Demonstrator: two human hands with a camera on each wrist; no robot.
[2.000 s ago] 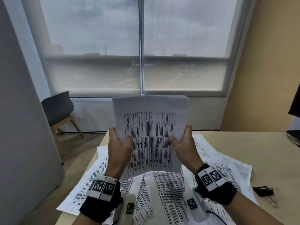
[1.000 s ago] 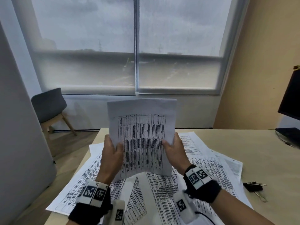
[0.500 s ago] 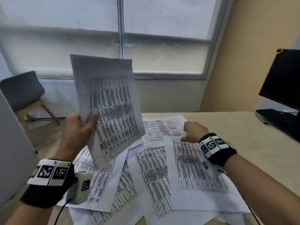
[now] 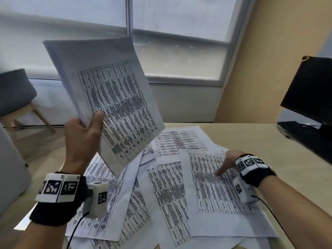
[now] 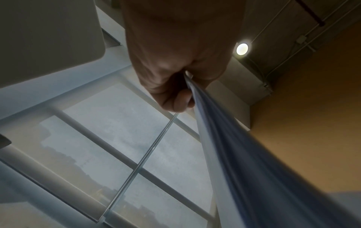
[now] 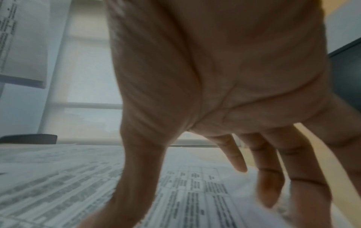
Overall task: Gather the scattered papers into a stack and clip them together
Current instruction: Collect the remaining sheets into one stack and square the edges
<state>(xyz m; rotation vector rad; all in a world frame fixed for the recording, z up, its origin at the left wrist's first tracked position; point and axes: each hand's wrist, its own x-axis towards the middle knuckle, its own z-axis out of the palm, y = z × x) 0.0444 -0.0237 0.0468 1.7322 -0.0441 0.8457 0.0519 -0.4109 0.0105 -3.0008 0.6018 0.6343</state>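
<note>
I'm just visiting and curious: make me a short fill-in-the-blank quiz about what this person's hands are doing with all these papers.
1. The raised stack of papers is held by the ____ hand.
2. The right hand touches a printed sheet lying on the ____.
3. Beyond the chair and papers is a large ____.

Missing words: left; table; window

We see white papers (image 4: 212, 186) printed with black tables of dense text, spread over a pale wood-toned surface (image 4: 251, 141). Our held stack (image 4: 111, 97) is white with the same black grid. Black wristbands (image 4: 258, 174) carry white blocks with black square markers. The wall (image 4: 269, 60) is ochre, the monitor (image 4: 310, 90) black, the chair (image 4: 14, 88) dark grey.
</note>
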